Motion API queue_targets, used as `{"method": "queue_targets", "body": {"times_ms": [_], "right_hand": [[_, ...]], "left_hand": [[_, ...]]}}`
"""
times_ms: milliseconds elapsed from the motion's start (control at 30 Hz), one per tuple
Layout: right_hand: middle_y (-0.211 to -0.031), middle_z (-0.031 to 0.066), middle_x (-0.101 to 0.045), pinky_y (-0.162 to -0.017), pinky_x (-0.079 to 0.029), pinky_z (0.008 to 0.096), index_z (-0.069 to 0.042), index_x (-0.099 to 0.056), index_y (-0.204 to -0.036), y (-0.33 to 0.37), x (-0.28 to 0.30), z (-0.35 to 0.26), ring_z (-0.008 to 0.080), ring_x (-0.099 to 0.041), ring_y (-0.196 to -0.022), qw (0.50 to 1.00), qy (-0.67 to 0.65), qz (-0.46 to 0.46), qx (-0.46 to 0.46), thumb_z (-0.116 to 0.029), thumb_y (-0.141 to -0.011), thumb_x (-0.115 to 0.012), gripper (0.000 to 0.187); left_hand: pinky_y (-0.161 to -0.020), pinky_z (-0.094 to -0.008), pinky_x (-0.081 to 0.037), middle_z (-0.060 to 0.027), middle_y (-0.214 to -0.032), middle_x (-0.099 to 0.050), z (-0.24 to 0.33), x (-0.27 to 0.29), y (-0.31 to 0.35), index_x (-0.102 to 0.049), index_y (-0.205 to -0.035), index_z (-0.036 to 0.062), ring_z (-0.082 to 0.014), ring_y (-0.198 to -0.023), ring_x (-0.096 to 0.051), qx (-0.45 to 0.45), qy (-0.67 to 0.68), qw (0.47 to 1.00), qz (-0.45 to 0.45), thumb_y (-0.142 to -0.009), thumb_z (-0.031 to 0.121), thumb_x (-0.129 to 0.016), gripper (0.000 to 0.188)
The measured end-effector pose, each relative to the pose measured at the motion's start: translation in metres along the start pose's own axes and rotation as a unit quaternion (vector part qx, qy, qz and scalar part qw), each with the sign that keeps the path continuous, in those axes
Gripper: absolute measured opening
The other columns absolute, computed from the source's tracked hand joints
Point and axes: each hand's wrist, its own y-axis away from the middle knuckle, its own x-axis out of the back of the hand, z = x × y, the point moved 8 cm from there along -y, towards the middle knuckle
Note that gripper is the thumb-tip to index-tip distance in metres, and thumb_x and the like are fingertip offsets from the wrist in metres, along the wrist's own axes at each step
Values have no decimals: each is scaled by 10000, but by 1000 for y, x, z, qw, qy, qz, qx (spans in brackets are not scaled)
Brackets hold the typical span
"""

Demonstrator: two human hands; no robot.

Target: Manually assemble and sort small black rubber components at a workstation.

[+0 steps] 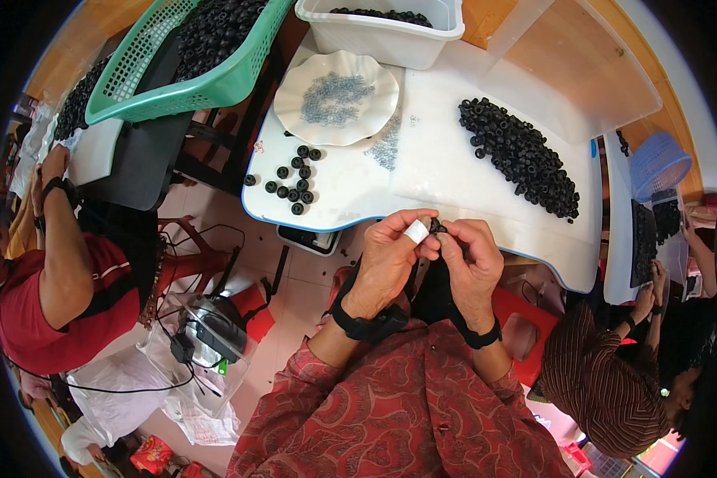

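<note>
Close together just past the table's near edge, my left hand [378, 267] and my right hand [472, 267] pinch a small black part [436, 227] between their fingertips. White tape wraps a digit of the left hand. Fingers hide much of the part. On the white table [358, 187] several round black parts [293, 183] stand apart at the left. A large pile of small black parts [518, 155] lies to the right. A scalloped white plate [289, 111] holds tiny clear pieces [336, 97], with more of them scattered beside it.
A green basket [155, 106] of black parts is at upper left, a white tub [382, 40] at the back. A clear plastic panel [577, 56] stands at back right. Co-workers sit at the left and right. A red stool [526, 327] is beside me; cables and bags lie left.
</note>
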Motion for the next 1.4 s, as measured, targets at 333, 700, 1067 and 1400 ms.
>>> {"method": "queue_targets", "body": {"times_ms": [333,700,1067,1400], "right_hand": [[-929,81,-639,-656,-506,213,21,-659,-1015,7,-6,4,106,-640,-766,999,-34,-11,-24,37,-849,-651,167],[-836,81,-686,-632,-537,212,45,-630,-948,7,-7,9,108,-672,-726,988,-121,13,-97,65,-852,-632,98],[-844,91,-673,-628,-535,220,48,-641,-919,5,-7,1,114,-662,-724,994,-94,6,-58,75,-827,-662,99],[-880,93,-685,-686,-525,222,53,-650,-968,3,-12,4,117,-656,-788,963,-202,-50,-173,49,-862,-648,106]], "left_hand": [[-623,-225,-499,-45,-831,-630,2,4,2,-627,-1125,-26,-96,-690,-587,-9,-75,997,25,-937,31,-562,207],[-625,-209,-471,-25,-799,-626,6,-1,3,-652,-1092,-15,-71,-690,-559,-32,-113,993,21,-959,88,-558,193],[-604,-204,-476,-14,-790,-622,16,-2,3,-652,-1062,-5,-54,-674,-557,-74,-250,965,-3,-944,45,-547,166],[-609,-190,-480,-10,-818,-631,21,-3,3,-651,-1059,1,-47,-681,-559,-77,-251,965,-15,-947,51,-546,161]]}}
